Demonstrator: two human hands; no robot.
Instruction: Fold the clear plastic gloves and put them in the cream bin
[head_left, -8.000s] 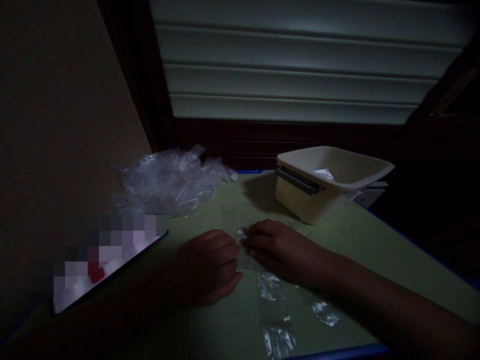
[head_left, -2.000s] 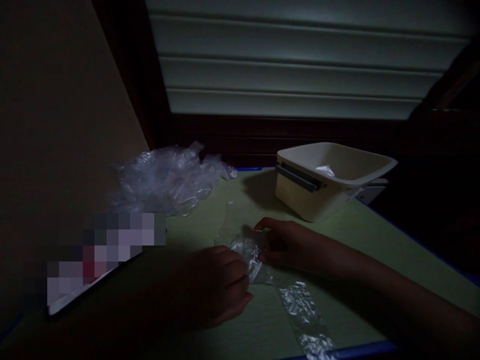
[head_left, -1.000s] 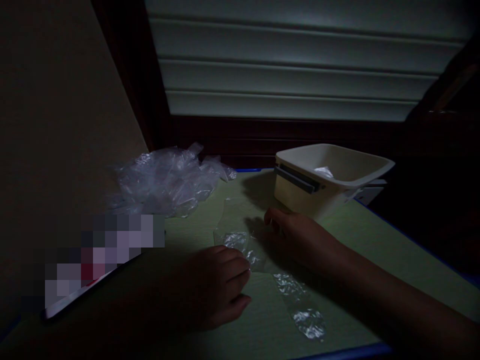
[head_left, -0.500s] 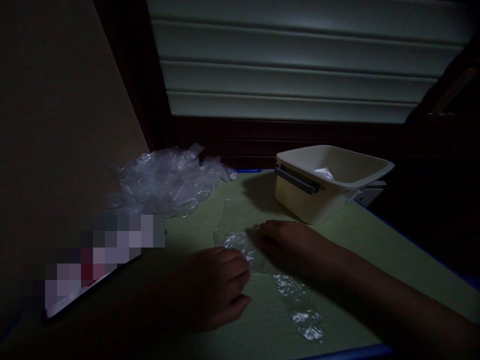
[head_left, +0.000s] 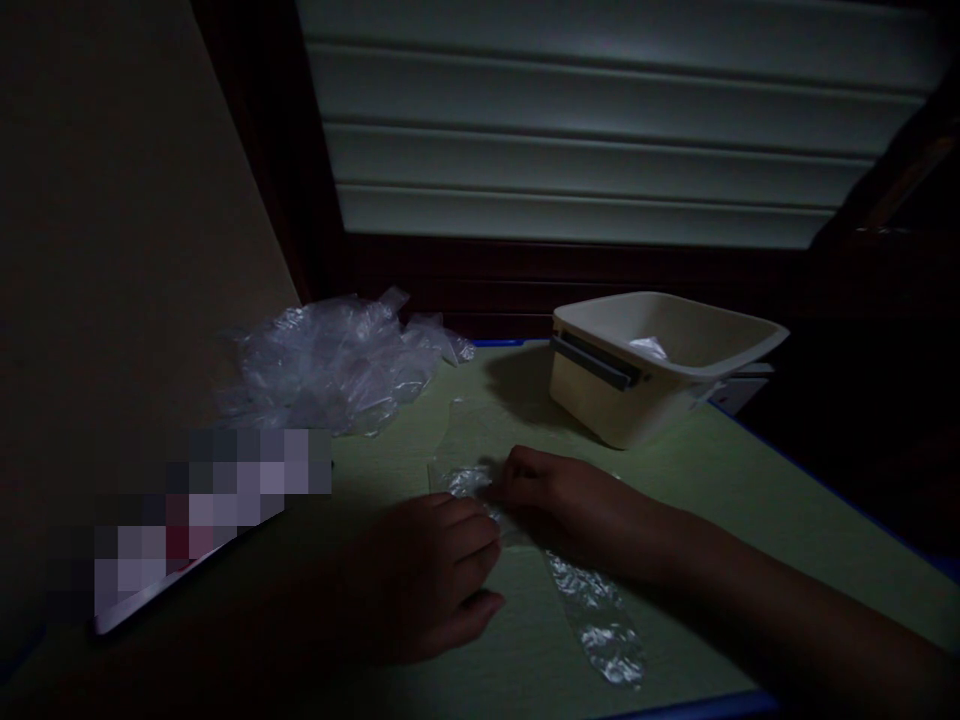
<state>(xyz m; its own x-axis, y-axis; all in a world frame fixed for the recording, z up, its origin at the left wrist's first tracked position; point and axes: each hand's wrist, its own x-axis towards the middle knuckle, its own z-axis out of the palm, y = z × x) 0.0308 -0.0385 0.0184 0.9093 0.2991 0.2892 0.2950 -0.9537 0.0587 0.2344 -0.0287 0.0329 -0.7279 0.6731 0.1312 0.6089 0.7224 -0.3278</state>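
Observation:
A clear plastic glove or bag [head_left: 596, 610] lies on the pale green table [head_left: 697, 530], a crinkled strip of it reaching toward the front edge. My left hand [head_left: 450, 580] rests on its near left part, palm down, fingers slightly bent and thumb apart. Above the middle of the plastic is my right hand [head_left: 555, 490], its fingers bent and drawn together at the sheet; what they pinch, if anything, is too dark to make out.
A heap of crumpled clear plastic [head_left: 337, 360] sits at the back left. At the back right stands a cream bin [head_left: 600, 400] with a grey handle and something whitish inside. A blurred-out flat object [head_left: 217, 520] lies left.
My right hand has shifted a little to the left over the plastic, and the strip at the front has moved slightly. My left hand has stayed in place.

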